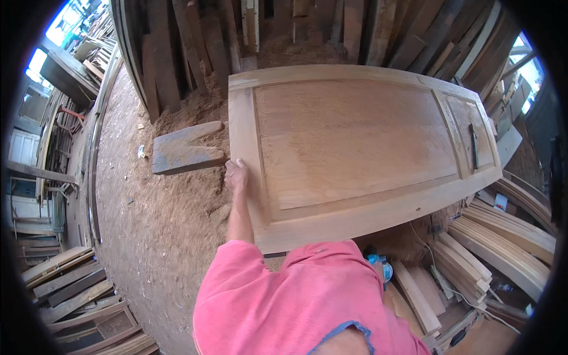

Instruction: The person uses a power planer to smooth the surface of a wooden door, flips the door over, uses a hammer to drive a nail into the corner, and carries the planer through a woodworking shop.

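Note:
A pale wooden panel door lies flat in front of me, with one large recessed panel and a narrower one at its right end. My left hand is closed over the door's left edge, its fingers curled at the rim. Low on the right, beyond the door's near edge, my right hand shows only in part beside my pink sleeve. It is closed on a blue power tool, most of which my body hides. A dark, slim bar rests on the door's narrow panel.
A notched wooden board pokes out past the door's left edge above heaped sawdust. Upright planks line the far side. Stacked timber and a pale cord lie at right; more boards are piled lower left.

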A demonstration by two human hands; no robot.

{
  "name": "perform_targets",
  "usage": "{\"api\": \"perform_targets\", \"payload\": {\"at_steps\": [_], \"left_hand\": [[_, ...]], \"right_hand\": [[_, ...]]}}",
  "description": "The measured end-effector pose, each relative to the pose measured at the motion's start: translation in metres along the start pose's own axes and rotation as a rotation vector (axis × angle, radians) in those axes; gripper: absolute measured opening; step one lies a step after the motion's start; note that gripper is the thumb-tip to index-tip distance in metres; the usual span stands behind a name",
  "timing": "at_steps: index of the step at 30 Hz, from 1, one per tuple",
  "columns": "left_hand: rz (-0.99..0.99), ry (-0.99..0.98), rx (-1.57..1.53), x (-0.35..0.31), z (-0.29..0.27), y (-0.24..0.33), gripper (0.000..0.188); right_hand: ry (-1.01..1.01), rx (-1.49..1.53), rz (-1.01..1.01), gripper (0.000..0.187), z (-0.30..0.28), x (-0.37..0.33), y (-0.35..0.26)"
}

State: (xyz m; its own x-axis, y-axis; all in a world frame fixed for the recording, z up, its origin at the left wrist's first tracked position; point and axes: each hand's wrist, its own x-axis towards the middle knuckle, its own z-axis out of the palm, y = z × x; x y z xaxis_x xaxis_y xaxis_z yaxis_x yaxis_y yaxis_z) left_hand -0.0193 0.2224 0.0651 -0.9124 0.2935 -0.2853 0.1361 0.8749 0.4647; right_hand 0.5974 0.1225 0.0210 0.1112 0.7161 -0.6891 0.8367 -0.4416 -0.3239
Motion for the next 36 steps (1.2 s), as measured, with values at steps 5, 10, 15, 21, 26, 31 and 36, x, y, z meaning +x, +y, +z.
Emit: {"api": "perform_targets", "payload": {"at_steps": [5,10,15,21,26,31,36], "left_hand": [[0.014,0.014,0.041,-0.002,-0.003,0.003,0.050],[0.017,0.013,0.014,-0.001,-0.002,0.001,0.051],[0.035,-0.043,0.031,-0.006,-0.007,0.007,0.062],[0.102,0.005,0.011,-0.006,-0.007,-0.003,0.072],[0.083,-0.006,-0.046,0.007,0.002,-0.013,0.058],[0.028,0.023,0.005,0.011,0.016,-0.005,0.046],[0.114,-0.011,0.013,0.019,0.025,-0.025,0.041]], "right_hand": [[-0.004,0.012,0.006,0.057,-0.002,-0.009,-0.004],[0.075,0.011,-0.075,0.057,0.006,0.000,0.010],[0.104,-0.035,0.024,0.061,0.022,0.016,0.036],[0.034,0.026,0.015,0.057,0.015,0.010,0.023],[0.029,0.062,-0.004,0.054,0.008,-0.004,0.003],[0.116,0.013,0.032,0.055,0.013,-0.010,0.002],[0.015,-0.055,0.025,0.074,0.025,0.029,0.042]]}}
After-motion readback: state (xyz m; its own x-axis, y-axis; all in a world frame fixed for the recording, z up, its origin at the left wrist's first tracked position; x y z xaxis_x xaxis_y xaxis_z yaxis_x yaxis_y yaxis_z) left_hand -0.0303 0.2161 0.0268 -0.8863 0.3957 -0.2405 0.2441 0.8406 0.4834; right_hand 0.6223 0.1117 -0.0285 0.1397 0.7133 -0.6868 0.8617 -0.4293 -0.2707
